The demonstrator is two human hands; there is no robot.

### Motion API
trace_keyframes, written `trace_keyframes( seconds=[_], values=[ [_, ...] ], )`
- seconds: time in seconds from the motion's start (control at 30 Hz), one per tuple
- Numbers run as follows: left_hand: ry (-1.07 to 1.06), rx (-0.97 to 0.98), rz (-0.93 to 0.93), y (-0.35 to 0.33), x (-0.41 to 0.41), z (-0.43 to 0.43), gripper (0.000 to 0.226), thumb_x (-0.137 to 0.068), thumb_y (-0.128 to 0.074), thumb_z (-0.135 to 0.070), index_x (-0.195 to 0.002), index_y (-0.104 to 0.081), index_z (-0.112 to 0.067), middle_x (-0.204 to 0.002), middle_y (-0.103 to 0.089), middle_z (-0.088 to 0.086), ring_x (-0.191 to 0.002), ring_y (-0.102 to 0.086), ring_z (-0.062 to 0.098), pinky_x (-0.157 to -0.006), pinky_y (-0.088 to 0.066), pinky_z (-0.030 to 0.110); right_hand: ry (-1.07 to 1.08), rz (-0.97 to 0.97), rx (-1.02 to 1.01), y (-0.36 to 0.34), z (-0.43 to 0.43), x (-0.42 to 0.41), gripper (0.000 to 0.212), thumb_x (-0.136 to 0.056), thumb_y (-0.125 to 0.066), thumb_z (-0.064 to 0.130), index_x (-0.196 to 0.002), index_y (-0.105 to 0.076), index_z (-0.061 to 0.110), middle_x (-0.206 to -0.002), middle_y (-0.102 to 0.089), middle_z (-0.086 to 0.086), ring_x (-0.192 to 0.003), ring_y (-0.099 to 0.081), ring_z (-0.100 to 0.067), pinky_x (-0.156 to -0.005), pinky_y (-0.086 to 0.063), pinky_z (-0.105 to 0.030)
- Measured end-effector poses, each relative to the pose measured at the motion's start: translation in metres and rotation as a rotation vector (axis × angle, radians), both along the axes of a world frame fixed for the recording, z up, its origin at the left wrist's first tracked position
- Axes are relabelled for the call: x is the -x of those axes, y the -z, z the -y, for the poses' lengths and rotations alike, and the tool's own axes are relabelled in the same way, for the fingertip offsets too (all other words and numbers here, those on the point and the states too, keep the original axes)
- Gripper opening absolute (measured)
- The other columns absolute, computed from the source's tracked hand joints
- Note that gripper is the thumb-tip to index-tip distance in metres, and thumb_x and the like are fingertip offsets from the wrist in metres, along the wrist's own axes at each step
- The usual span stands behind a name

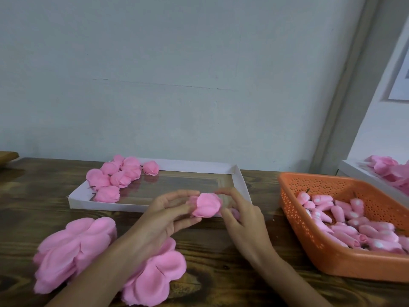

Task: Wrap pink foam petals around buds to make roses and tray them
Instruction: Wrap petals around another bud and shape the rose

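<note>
Just in front of the tray, the left grip is closed round one half-made rose, pinching it so the wrap cannot spring open. The right grip curls on its other side, likely pressing a petal down. About eight finished roses crowd the tray's left end, leaving room. Two petal heaps lie nearer than the tray on the counter. One basket of buds, too many to count, stands to the tray's right.
</note>
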State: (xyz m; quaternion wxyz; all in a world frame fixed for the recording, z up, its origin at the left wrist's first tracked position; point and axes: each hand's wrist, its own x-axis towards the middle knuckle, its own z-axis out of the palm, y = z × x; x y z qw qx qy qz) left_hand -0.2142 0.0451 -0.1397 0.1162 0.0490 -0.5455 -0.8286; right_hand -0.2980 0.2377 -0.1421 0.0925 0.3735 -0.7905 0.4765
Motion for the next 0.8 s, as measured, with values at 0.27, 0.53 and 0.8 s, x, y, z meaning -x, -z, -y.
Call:
trace_keyframes(
  seconds=[0.27, 0.53, 0.8],
  values=[
    [-0.030, 0.519, 0.009, 0.003, -0.002, -0.004, 0.049, -0.059, -0.097, -0.029, -0.105, -0.082, -0.022, -0.110, -0.080, 0.006, -0.112, -0.073, 0.027, -0.102, -0.057, 0.053, -0.077, -0.091, -0.111, -0.002, 0.002, -0.008, 0.023, -0.095, -0.061, 0.027, -0.113, -0.074, 0.034, -0.087, -0.071, 0.025, -0.087, -0.067, -0.003, -0.069, -0.050, -0.017],
    [-0.094, 0.574, -0.042, 0.000, -0.003, -0.003, 0.048, -0.059, -0.092, -0.049, -0.103, -0.083, -0.032, -0.104, -0.081, 0.000, -0.103, -0.076, 0.019, -0.091, -0.058, 0.037, 0.079, -0.103, -0.052, -0.007, 0.000, -0.008, 0.011, -0.089, -0.073, 0.020, -0.085, -0.076, 0.030, -0.075, -0.068, 0.027, -0.082, -0.067, 0.005, -0.068, -0.047, -0.007],
    [-0.306, 0.576, -0.097, 0.004, -0.002, 0.008, 0.038, -0.073, -0.094, -0.013, -0.107, -0.080, -0.020, -0.103, -0.082, -0.001, -0.099, -0.077, 0.018, -0.081, -0.061, 0.029, 0.183, -0.248, -0.667, -0.009, -0.005, -0.002, 0.036, -0.108, -0.038, 0.048, -0.108, -0.068, 0.029, -0.106, -0.051, 0.007, -0.093, -0.050, -0.008, -0.078, -0.047, -0.023]
  ],
)
